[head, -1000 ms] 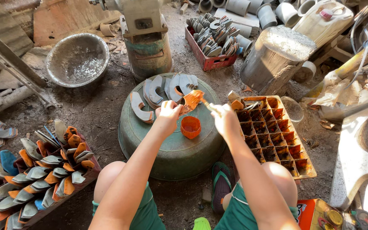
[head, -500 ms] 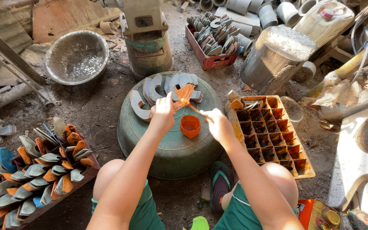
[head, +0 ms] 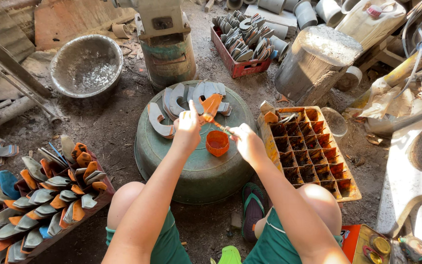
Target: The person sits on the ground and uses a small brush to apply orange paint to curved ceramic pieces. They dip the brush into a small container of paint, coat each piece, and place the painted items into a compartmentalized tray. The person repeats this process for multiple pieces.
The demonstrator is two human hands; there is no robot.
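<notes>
My left hand [head: 188,128] holds a curved metal piece [head: 211,105] with an orange-painted end, over an upturned green basin [head: 199,168]. Close beside it on the right, my right hand [head: 246,142] grips a thin brush [head: 217,124] whose tip touches the painted end. A small orange cup of paint [head: 217,143] stands on the basin between my hands. Several unpainted grey curved pieces [head: 172,105] lie on the basin's far side.
A tray of orange-tipped pieces [head: 50,190] sits at the left. An orange-stained compartment crate [head: 313,151] stands at the right, a red crate of grey pieces [head: 242,36] beyond. A metal bowl [head: 86,66], a green drum [head: 169,54] and a wooden stump [head: 313,61] ring the basin.
My left hand has lifted the piece slightly and turned it, and my right hand has moved the brush along its orange end.
</notes>
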